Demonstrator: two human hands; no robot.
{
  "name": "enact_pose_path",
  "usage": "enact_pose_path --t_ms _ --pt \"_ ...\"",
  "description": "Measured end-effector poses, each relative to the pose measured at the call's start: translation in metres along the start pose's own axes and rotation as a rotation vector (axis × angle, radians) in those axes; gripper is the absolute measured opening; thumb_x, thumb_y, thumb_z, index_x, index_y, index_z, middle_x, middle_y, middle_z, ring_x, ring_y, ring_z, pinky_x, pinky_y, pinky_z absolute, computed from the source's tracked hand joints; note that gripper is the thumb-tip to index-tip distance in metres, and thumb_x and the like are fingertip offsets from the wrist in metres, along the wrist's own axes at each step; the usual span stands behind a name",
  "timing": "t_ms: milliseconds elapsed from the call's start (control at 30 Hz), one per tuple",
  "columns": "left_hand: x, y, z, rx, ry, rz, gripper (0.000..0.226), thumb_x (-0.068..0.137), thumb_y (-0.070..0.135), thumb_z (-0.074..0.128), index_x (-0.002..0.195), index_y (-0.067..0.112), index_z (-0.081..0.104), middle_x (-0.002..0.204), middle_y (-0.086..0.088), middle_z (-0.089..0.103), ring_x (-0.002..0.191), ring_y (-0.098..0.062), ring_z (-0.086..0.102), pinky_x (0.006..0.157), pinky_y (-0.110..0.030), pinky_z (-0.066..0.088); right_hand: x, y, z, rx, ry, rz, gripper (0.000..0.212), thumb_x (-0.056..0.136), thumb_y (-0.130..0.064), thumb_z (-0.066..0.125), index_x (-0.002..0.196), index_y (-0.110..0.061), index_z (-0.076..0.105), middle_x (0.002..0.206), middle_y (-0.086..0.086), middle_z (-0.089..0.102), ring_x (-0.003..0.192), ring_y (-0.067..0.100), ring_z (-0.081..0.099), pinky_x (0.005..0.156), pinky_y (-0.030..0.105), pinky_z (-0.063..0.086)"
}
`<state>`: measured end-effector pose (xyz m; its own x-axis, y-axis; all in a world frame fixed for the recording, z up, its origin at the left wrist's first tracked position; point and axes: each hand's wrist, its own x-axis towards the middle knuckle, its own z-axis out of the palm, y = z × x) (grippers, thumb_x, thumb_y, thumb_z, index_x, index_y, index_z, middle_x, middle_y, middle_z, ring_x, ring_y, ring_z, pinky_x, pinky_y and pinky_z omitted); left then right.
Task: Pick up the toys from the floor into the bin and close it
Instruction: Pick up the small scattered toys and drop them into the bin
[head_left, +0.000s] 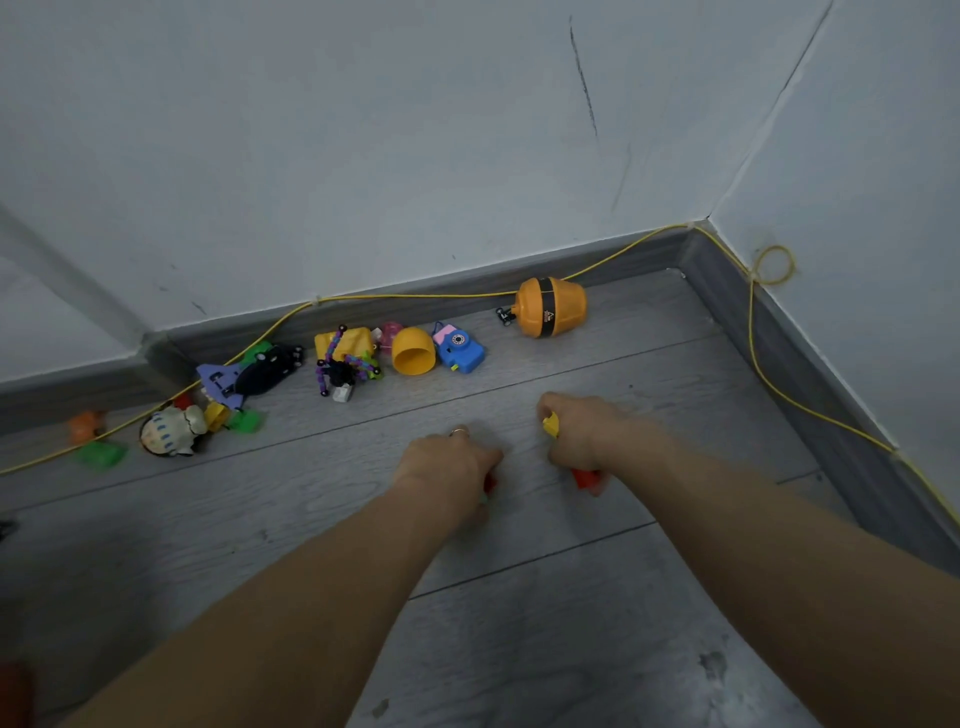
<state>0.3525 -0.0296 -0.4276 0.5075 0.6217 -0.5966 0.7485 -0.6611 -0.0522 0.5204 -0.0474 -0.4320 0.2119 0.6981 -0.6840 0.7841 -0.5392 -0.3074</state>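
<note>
Both hands are curled over small toys on the grey plank floor: the left hand (447, 462) grips a small red plastic piece (489, 484), the right hand (582, 431) a yellow-and-red plastic toy (584, 475). Lift both cleanly; more toys lie beyond the grip, along the skirting. No bin shows.

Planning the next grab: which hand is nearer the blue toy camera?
Left, narrowly. The left hand lies below the blue toy camera, almost straight under it; the right hand lies below and off to its right.
</note>
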Motion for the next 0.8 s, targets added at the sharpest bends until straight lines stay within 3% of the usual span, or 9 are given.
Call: enact_pose_path --t_ms 67,300,400,467,600,700,800 --pt "-0.006 -0.014 0.002 -0.018 -0.007 -0.021 0.050 0.088 0.043 0.063 0.133 0.031 0.044 0.131 -0.011 0.045 0.106 -0.030 0.057 0.078 -0.038 0.050 -0.001 -0.003 0.002 0.047 0.005 0.014 0.031 0.090 -0.009 0.058 0.113 -0.025 0.046 0.101 0.010 0.040 0.077 0.035 0.060 0.057 0.047 0.061" --pt "-0.030 -0.051 0.001 -0.085 0.055 -0.074 0.047 0.088 0.049 0.062 0.128 0.031 0.045 0.126 -0.009 0.047 0.103 -0.028 0.057 0.080 -0.038 0.051 -0.008 -0.016 0.017 0.166 0.012 0.003 0.024 0.087 -0.011 0.062 0.105 -0.017 0.048 0.099 0.014 0.045 0.072 0.038 0.066 0.051 0.047 0.060" --pt "-0.046 -0.066 0.003 -0.095 0.082 -0.100 0.049 0.086 0.051 0.063 0.127 0.031 0.045 0.123 -0.007 0.047 0.100 -0.027 0.057 0.078 -0.037 0.051 -0.012 -0.022 0.030 0.072 -0.053 0.043 0.026 0.087 -0.010 0.056 0.113 -0.013 0.051 0.104 0.022 0.052 0.071 0.042 0.070 0.060 0.051 0.061" --pt "-0.056 -0.076 0.004 -0.093 0.081 -0.115 0.050 0.085 0.053 0.063 0.127 0.031 0.044 0.122 -0.007 0.047 0.097 -0.026 0.056 0.077 -0.037 0.051 -0.017 -0.024 0.039 0.043 -0.049 0.040 0.029 0.084 -0.008 0.052 0.112 -0.012 0.053 0.097 0.024 0.057 0.070 0.042 0.072 0.062 0.054 0.060" --pt "-0.081 -0.101 0.005 -0.086 0.092 -0.165 0.053 0.084 0.055 0.063 0.128 0.032 0.043 0.122 -0.007 0.048 0.098 -0.027 0.057 0.076 -0.037 0.051 -0.033 -0.040 0.044 0.188 -0.025 0.013 0.026 0.083 -0.008 0.057 0.107 -0.015 0.054 0.096 0.019 0.049 0.062 0.037 0.069 0.050 0.046 0.060" --pt "-0.104 -0.128 0.001 -0.114 0.120 -0.200 0.052 0.083 0.059 0.062 0.123 0.033 0.044 0.117 -0.006 0.053 0.093 -0.024 0.055 0.072 -0.035 0.049 -0.048 -0.070 0.034 0.296 -0.052 -0.077 0.028 0.084 -0.014 0.068 0.108 -0.018 0.054 0.107 0.019 0.048 0.071 0.034 0.066 0.051 0.040 0.060" --pt "-0.137 -0.160 -0.004 -0.149 0.160 -0.211 0.047 0.080 0.058 0.063 0.116 0.032 0.049 0.113 -0.002 0.058 0.092 -0.023 0.055 0.074 -0.036 0.049 -0.070 -0.118 0.032 0.346 -0.061 -0.223 0.032 0.086 -0.014 0.071 0.112 -0.020 0.054 0.105 0.013 0.048 0.080 0.033 0.063 0.058 0.045 0.062"
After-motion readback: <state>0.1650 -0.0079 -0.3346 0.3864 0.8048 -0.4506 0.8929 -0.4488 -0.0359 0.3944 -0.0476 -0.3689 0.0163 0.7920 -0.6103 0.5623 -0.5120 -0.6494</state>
